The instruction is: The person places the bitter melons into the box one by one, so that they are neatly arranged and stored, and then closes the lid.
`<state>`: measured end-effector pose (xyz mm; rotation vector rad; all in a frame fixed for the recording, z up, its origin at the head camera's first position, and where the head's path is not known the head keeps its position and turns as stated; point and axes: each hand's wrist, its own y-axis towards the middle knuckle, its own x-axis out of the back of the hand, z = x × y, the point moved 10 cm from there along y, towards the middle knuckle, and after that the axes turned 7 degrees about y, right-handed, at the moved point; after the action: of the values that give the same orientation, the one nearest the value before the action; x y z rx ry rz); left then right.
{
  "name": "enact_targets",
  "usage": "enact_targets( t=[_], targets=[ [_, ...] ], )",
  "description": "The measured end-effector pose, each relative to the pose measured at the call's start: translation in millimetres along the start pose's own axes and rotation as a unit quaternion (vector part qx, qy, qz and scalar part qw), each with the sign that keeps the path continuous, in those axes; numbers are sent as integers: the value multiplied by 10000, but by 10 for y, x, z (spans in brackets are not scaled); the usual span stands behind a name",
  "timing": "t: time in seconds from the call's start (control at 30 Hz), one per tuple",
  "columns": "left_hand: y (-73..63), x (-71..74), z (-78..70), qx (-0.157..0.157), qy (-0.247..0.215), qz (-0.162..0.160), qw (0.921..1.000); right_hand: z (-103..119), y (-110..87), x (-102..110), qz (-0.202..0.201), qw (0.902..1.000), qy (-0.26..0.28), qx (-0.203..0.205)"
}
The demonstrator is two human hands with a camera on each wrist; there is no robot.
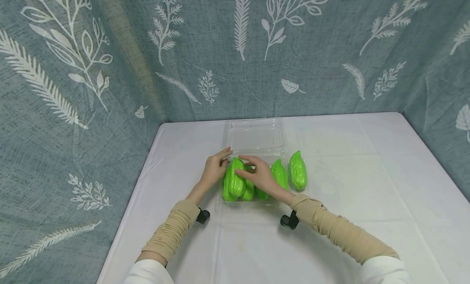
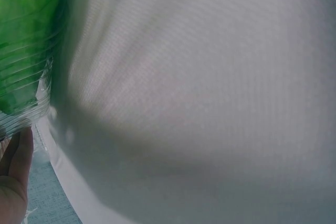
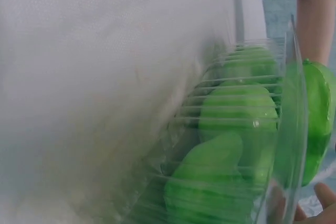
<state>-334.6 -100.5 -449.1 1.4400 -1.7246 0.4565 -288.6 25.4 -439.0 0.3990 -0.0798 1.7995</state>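
Several bright green ridged fruits, which look like toy star fruits, lie in a clear plastic box on the table. One star fruit rests on top of the others at the box's left side and stands above the rim in the right wrist view. My right hand is over the box, thumb and fingers spread near that upper fruit. My left hand is at the box's left rim, fingers extended; in the left wrist view its fingers are against the clear wall. The right hand partly covers fruits beneath it.
The box's clear lid lies folded back behind it. Another green star fruit lies on the white-covered table just right of the box. A patterned blue-grey curtain hangs behind and at both sides.
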Motion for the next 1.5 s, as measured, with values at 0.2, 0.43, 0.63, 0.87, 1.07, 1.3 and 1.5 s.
enact_targets(
  t=[0.2, 0.43, 0.63, 0.87, 1.07, 1.3, 1.5],
  targets=[
    [14, 3, -15, 25, 27, -43, 10000, 19, 13, 84, 17, 10000, 85, 19],
    [32, -8, -16, 76, 24, -54, 10000, 59, 1, 186, 101, 9997, 80, 217],
    [41, -20, -23, 53, 43, -75, 9999, 87, -1, 327, 171, 9993, 190, 275],
    [53, -35, -15, 107, 48, -99, 9999, 102, 17, 575, 125, 9995, 156, 243],
    [67, -47, -15, 114, 35, -140, 9998, 81, 24, 740, 119, 9998, 49, 128],
    [80, -59, -31, 156, 62, -148, 9998, 48, 23, 917, -15, 9998, -6, 195],
    [88, -66, -34, 246, 63, -135, 9996, 12, 25, 1080, -143, 9998, -124, 118]
  ],
)
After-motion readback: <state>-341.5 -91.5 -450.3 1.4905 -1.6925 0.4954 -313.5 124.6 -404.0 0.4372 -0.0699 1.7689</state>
